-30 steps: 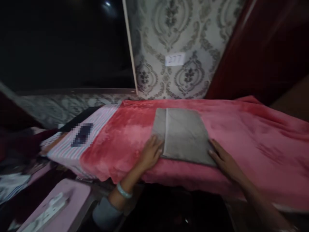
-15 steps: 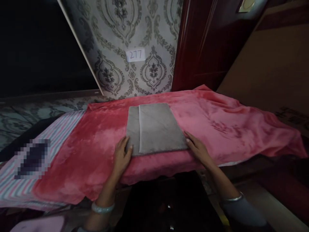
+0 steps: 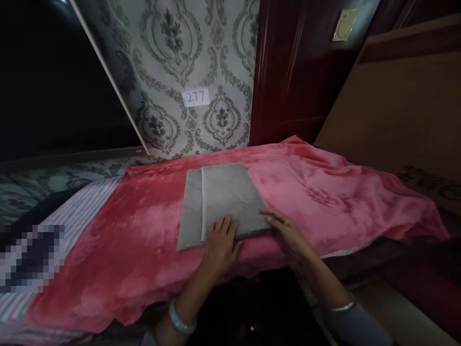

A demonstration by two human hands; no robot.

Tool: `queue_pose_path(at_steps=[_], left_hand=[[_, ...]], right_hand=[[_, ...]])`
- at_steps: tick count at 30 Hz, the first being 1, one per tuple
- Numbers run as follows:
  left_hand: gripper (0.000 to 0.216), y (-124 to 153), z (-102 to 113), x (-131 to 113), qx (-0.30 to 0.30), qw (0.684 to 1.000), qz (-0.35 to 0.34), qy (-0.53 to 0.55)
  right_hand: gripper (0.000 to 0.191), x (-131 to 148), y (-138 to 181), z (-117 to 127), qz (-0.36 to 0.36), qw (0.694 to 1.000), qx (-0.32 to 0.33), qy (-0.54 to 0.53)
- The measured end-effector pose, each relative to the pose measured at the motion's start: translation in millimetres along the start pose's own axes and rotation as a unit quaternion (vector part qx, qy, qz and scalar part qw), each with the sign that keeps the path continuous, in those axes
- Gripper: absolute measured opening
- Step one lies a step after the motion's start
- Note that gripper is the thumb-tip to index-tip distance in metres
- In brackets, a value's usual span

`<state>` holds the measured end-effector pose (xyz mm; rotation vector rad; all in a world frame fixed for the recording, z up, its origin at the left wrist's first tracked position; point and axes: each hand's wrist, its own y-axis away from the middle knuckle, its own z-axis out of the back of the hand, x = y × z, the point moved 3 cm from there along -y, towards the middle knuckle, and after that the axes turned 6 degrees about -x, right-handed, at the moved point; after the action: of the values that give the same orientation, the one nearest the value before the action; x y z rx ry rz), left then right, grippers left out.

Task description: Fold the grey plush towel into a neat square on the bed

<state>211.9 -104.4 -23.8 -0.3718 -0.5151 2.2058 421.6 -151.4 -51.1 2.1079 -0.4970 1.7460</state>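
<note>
A grey plush cloth (image 3: pixel 230 192), folded into a flat rectangle, lies on a pink blanket (image 3: pixel 151 211). Its upper layer stops short of the left side, so a strip of the lower layer shows there. My left hand (image 3: pixel 221 242) rests on the cloth's near edge, fingers laid flat on top and thumb apart. At the near right corner, my right hand (image 3: pixel 286 233) touches the cloth with its fingers stretched out over the corner. Part of that hand's underside is hidden.
A striped sheet (image 3: pixel 84 206) shows left of the blanket. Behind stand a patterned wall with a paper label (image 3: pixel 196 97) reading 277, and a dark red door (image 3: pixel 288 72). A large cardboard box (image 3: pixel 403 105) leans at right; a dark screen (image 3: pixel 61 81) is at left.
My left hand has moved right, from the cloth's near left corner onto the middle of its near edge. My right hand has shifted slightly over the right corner. The view has tilted up a little.
</note>
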Motion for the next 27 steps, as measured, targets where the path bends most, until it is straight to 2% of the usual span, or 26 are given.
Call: queue_pose_path(at_steps=[3,7,12,18,22,27], left_hand=[[0.047,-7,-4,-6,0.004,0.999,0.026,-0.029],[0.054,-13,-4,-8,-0.003,0.998,0.039,-0.054],[0.044,-18,-5,-3,-0.005,0.993,0.054,-0.102],[0.030,-23,-4,3,0.009,0.992,-0.002,-0.125],[0.027,-35,15,5,0.026,0.990,-0.021,-0.140],[0.028,-70,63,7,0.022,0.986,-0.024,-0.162]], right_hand=[[0.040,0,2,-7,-0.068,0.990,-0.010,-0.123],[0.037,8,2,-18,-0.091,0.972,-0.006,-0.215],[0.037,10,2,-23,-0.093,0.965,0.004,-0.246],[0.038,0,6,-17,-0.093,0.963,0.015,-0.251],[0.045,-6,6,-9,-0.082,0.955,0.000,-0.285],[0.043,-19,3,-6,-0.094,0.952,-0.002,-0.292]])
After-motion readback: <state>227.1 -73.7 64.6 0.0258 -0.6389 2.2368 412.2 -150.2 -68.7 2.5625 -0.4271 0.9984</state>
